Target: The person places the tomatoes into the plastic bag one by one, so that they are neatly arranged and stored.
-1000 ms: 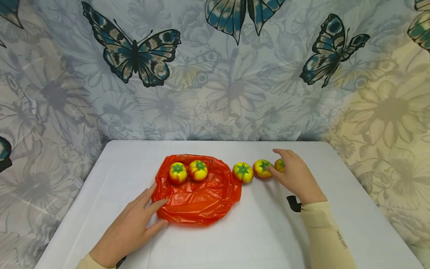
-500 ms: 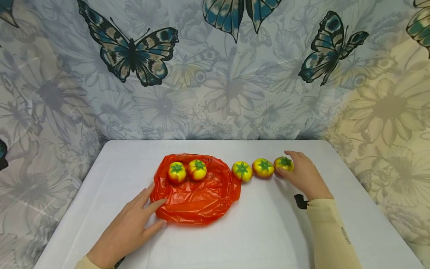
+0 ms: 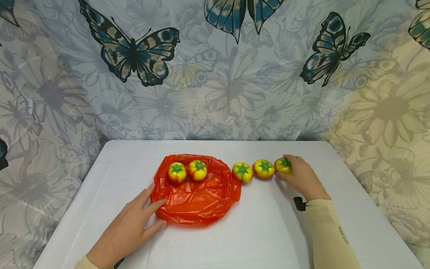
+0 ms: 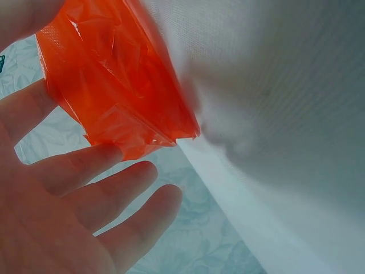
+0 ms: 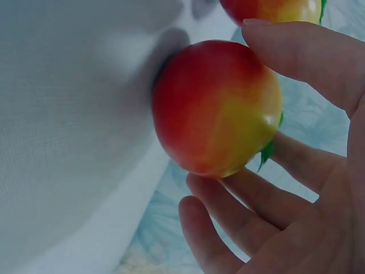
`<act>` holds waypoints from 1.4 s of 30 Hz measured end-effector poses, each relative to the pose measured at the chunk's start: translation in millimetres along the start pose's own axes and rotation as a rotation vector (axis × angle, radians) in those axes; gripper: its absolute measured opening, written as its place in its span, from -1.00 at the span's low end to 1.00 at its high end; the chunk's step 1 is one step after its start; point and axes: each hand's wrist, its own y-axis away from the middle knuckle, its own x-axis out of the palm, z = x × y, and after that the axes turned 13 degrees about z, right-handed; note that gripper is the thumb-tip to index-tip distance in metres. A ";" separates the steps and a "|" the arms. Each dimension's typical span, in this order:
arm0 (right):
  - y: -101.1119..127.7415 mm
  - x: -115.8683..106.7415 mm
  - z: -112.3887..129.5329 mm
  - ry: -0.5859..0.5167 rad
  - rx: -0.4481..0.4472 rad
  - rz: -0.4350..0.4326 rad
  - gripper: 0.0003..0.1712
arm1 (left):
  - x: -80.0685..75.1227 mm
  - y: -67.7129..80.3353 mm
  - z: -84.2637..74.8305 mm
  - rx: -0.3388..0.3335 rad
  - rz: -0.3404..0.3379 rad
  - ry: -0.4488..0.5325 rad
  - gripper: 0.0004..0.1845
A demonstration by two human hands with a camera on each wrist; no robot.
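Observation:
A red plastic bag lies spread on the table, with two red-and-yellow tomatoes with green star tops, a left one and a right one, on its far part. My left hand rests at the bag's left edge, fingers spread; the left wrist view shows fingertips touching the red plastic. Right of the bag runs a row of tomatoes: one against the bag's edge, a middle one, and an end one. My right hand holds that end tomato between thumb and fingers.
The white table ends at a far edge close behind the tomatoes. Behind it hangs a floral cloth printed with butterflies. A black strap piece shows at my right wrist.
My right hand has moved right from over the middle and end tomatoes, then its fingers have come in around the end one. The left hand and bag have stayed put.

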 end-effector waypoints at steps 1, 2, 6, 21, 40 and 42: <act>-0.5 0.6 -0.4 0.001 0.001 0.000 -0.04 | 0.1 0.2 0.0 -0.001 0.000 0.000 -0.37; -0.9 1.1 -0.6 0.001 0.001 -0.001 -0.04 | 0.2 0.5 0.0 -0.002 0.001 0.000 -0.37; -1.4 2.2 -1.1 0.001 0.000 -0.007 -0.05 | 0.4 1.1 0.0 -0.008 0.010 0.001 -0.37; 4.1 -3.9 -1.2 0.001 -0.003 -0.020 -0.03 | 1.2 2.2 1.7 -0.017 0.019 0.003 -0.37; 30.8 -23.4 44.9 0.040 -0.105 -0.057 -0.05 | -1.5 1.7 2.1 0.030 -0.028 0.008 -0.39; 33.1 -22.5 54.4 0.046 -0.134 -0.065 -0.07 | -1.0 2.4 2.1 0.031 -0.030 0.009 -0.39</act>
